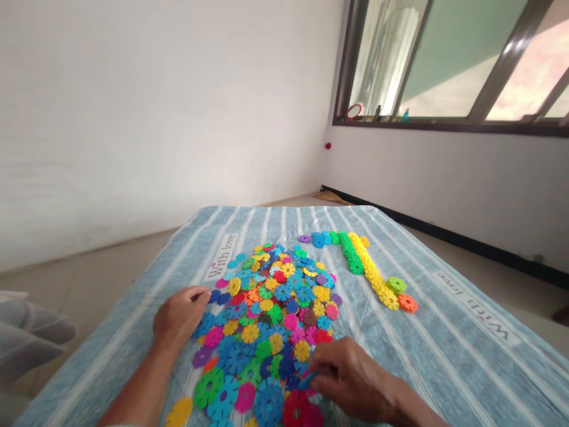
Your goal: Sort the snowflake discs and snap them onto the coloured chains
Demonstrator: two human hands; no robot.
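A large pile of multicoloured notched plastic discs (250, 333), the interlocking flower-shaped kind, spreads over the striped cloth. My right hand (355, 379) is at the near right side of the pile, fingers closed on a blue disc (307, 380). At the pile's left edge rests my left hand (180, 317), its fingers curled and the thumb against the forefinger. Its fingertips are beside some dark blue discs (216, 296); whether anything is between them is hidden.
Right of the pile lie a row of overlapping yellow discs (371, 270) and a shorter green row (350, 252). Blue discs (318, 239) and a purple disc (304, 239) are at their far end. Lime (396, 284) and orange (408, 303) discs lie near. A window (448, 65) is beyond.
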